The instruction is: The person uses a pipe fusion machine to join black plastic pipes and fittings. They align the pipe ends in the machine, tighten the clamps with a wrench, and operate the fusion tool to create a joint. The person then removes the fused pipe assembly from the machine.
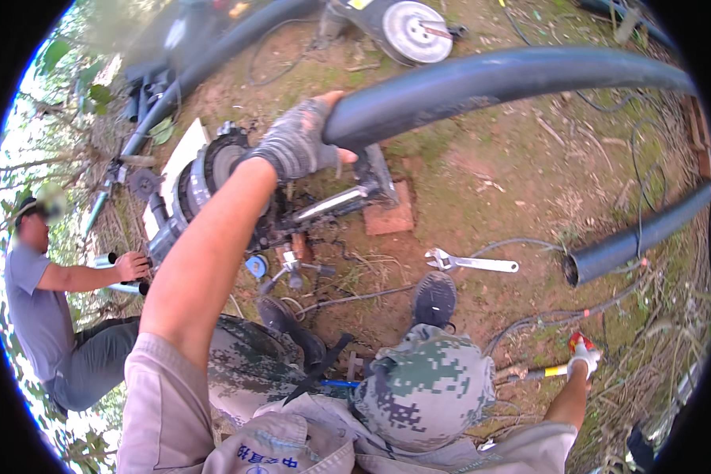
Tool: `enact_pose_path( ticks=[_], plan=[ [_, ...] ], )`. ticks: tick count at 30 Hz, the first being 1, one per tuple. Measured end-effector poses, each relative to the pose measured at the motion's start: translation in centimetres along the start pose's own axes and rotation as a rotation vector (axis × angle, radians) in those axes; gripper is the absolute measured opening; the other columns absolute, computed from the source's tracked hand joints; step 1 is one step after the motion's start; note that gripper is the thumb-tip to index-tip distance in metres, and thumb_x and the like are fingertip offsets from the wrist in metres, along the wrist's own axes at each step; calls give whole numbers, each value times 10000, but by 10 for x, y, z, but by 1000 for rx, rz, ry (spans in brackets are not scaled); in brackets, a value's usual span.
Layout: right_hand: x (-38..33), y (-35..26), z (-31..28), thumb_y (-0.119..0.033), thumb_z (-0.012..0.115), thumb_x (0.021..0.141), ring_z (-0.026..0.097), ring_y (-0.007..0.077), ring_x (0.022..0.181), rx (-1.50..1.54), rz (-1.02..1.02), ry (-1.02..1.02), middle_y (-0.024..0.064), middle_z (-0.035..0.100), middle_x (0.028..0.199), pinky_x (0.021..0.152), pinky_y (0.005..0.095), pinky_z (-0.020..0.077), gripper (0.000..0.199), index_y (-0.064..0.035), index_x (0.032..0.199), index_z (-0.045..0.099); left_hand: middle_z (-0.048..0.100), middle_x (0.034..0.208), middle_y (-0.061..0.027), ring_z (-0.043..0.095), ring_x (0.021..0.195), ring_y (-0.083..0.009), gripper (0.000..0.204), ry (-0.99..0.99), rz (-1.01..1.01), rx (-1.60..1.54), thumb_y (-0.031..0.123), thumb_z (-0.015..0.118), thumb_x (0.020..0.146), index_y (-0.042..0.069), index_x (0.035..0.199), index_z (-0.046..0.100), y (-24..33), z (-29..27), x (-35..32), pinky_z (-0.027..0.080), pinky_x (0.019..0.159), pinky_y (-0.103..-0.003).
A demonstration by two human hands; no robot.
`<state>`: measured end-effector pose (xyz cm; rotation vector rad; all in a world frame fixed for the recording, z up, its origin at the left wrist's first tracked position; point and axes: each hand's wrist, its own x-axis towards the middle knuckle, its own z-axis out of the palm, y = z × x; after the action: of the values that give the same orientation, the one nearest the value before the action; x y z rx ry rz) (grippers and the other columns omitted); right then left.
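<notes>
My left hand (296, 138), in a grey knit glove that leaves the fingertips bare, is closed round the near end of a thick black pipe (482, 83). The pipe curves away to the right, above the ground. Just below and left of that hand stands a black metal clamping machine (205, 178) with round jaws and a shiny rod. At the lower right, my right hand (583, 357), in a whitish glove, is closed on a tool with a yellow-and-black shaft (547, 372). Something red shows at its fingers; the tool's kind is unclear.
A co-worker (35, 292) crouches at the left, one hand at the machine. An adjustable wrench (482, 263) lies near my shoe. Beside the machine is a red brick (389, 212). Another black pipe (640, 237) and cables lie right; a disc-shaped machine (417, 33) stands far off.
</notes>
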<state>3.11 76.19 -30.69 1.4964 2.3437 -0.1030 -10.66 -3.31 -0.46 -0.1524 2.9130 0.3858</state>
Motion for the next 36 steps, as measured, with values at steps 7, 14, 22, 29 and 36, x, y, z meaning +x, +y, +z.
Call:
enact_pose_path(
  ticks=[7, 14, 22, 29, 36],
  plan=[
    [11, -16, -14, -384, 680, 920, 568, 415, 1231, 37, -422, 459, 264, 569, 1346, 1031, 502, 481, 700, -43, 1488, 454, 399, 1521, -279, 386, 1418, -449, 966, 254, 227, -35, 477, 819, 765, 30, 1505, 388, -11, 3, -71, 319, 1198, -485],
    [-90, -188, -25, 45, 621, 935, 592, 314, 1106, 507, -1324, 340, 209, 558, 1265, 976, 388, 484, 537, 13, 1450, 473, 538, 1355, -228, 521, 1267, -417, 670, 308, 424, -261, 151, 744, 746, 21, 1365, 523, -26, -17, -167, 414, 1112, -488],
    [-420, -356, -116, -44, 631, 898, 656, 386, 865, 354, -2235, -74, 192, 667, 970, 757, 461, 516, 215, -30, 1111, 656, 604, 1302, -139, 496, 1331, -367, 598, 365, -214, 141, 141, 740, 719, 78, 1298, 607, -157, -70, -210, 404, 1114, -498],
    [-628, -343, -134, -209, 680, 851, 630, 360, 703, -221, -2727, -149, 125, 628, 743, 644, 478, 508, 152, -114, 970, 686, 533, 1511, -151, 384, 1477, -359, 526, -124, -324, 618, 314, 532, 993, 76, 1462, 548, -161, -43, -148, 190, 1212, -594],
    [-675, -314, -83, -197, 701, 846, 649, 345, 741, -250, -2811, -428, 113, 659, 803, 680, 466, 516, 85, -126, 888, 680, 386, 1629, -46, 346, 1505, -275, 652, -295, -102, 792, 486, 418, 1044, 115, 1579, 385, -166, -33, -125, 193, 1216, -589]
  ],
)
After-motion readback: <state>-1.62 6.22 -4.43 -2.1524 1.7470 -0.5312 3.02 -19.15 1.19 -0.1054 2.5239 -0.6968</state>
